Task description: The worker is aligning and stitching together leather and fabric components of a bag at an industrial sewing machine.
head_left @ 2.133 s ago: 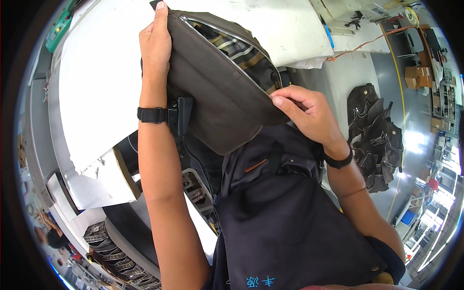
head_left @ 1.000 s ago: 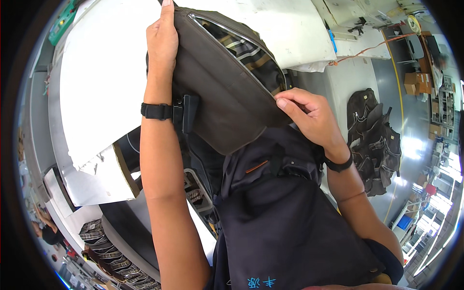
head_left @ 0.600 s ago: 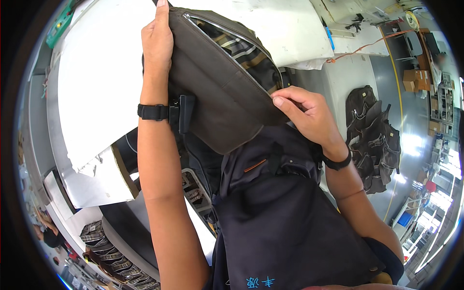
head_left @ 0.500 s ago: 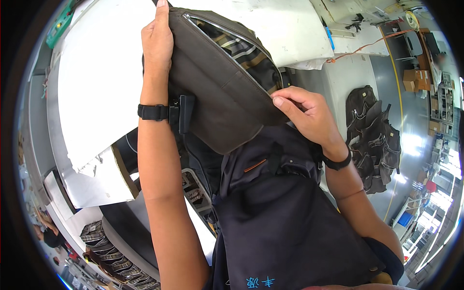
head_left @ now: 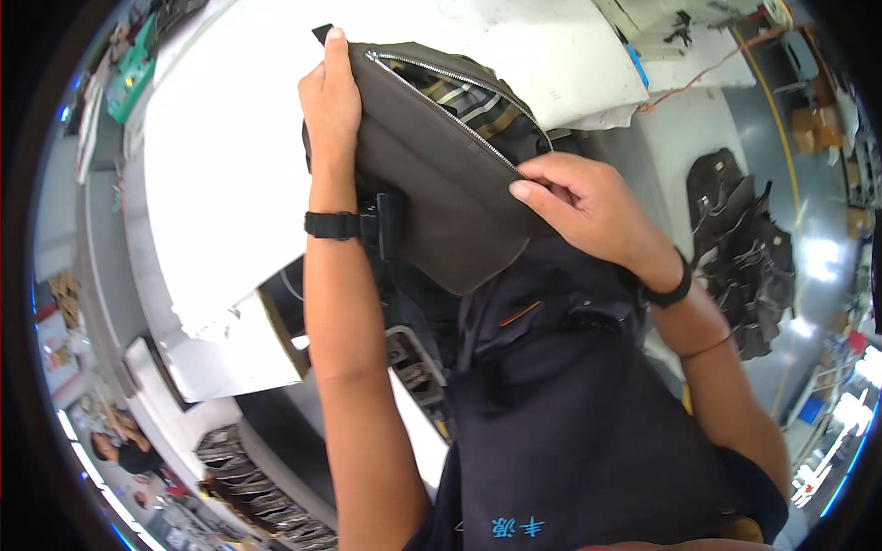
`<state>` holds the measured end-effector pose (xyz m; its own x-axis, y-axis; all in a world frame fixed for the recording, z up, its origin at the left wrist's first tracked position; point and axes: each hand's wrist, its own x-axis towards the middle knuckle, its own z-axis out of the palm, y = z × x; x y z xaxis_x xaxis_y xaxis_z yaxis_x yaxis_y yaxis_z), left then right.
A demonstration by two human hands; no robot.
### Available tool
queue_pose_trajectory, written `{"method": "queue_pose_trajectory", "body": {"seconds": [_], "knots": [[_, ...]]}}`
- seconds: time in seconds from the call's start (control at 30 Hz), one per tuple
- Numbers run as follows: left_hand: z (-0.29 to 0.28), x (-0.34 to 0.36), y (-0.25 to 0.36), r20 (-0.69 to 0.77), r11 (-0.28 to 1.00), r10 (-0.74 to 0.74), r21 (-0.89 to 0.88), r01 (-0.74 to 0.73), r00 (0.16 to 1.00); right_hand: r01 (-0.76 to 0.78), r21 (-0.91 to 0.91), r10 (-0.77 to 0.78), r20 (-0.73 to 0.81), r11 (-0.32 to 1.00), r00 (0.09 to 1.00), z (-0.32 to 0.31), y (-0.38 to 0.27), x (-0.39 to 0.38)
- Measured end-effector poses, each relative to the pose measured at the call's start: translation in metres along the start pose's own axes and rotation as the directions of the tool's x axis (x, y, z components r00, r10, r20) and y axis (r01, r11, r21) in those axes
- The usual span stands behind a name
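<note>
A dark brown bag (head_left: 432, 174) hangs tilted between my hands, over the edge of the white worktable and above my lap. Its long silver zipper (head_left: 450, 112) is undone, and striped lining (head_left: 473, 103) shows through the gap. My left hand (head_left: 333, 106) grips the bag's upper left end, thumb on top, its other fingers hidden behind; a short black strap end (head_left: 322, 34) sticks out beside the thumb. At the lower right end of the zipper, my right hand (head_left: 579, 197) pinches the bag's edge between thumb and fingers.
The white worktable (head_left: 220, 165) spreads behind and left of the bag. Several dark bags (head_left: 740, 248) lie in a pile on the right. At lower left stands a row of striped pieces (head_left: 262, 496). Another person (head_left: 129, 450) is far off at the left.
The bag and both hands appear slightly further right and lower in the picture, as does the whole scene, so the view has shifted. Both hands keep their hold, and the zipper gap looks somewhat narrower.
</note>
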<state>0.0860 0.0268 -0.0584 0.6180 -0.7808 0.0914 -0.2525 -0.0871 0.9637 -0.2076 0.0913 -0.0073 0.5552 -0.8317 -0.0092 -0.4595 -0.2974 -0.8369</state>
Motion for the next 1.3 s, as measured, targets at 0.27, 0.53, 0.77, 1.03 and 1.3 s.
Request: {"method": "queue_pose_trajectory", "body": {"seconds": [0.27, 0.53, 0.77, 1.03, 1.3], "knots": [[-0.002, -0.007, 0.009, 0.153, 0.998, 0.017, -0.061, -0.008, 0.988, 0.113, 0.067, -0.123, 0.180, 0.991, 0.976, 0.005, 0.004, 0.051], [-0.006, -0.018, 0.063, 0.117, 0.990, -0.031, -0.136, 0.047, 0.993, 0.213, 0.212, -0.248, 0.153, 0.954, 0.957, 0.037, -0.001, 0.073], [-0.023, -0.011, 0.103, 0.295, 0.987, 0.161, -0.024, -0.161, 0.942, 0.140, 0.274, -0.185, 0.146, 0.952, 0.972, 0.035, -0.014, 0.080], [-0.035, -0.007, 0.083, 0.332, 0.993, 0.105, -0.093, -0.079, 0.938, 0.357, 0.153, -0.322, -0.215, 0.922, 0.922, 0.044, -0.014, 0.046], [-0.037, 0.012, 0.052, 0.366, 0.943, 0.138, -0.334, -0.009, 0.920, 0.552, -0.189, -0.575, -0.421, 0.812, 0.701, 0.036, -0.006, 0.054]]}}
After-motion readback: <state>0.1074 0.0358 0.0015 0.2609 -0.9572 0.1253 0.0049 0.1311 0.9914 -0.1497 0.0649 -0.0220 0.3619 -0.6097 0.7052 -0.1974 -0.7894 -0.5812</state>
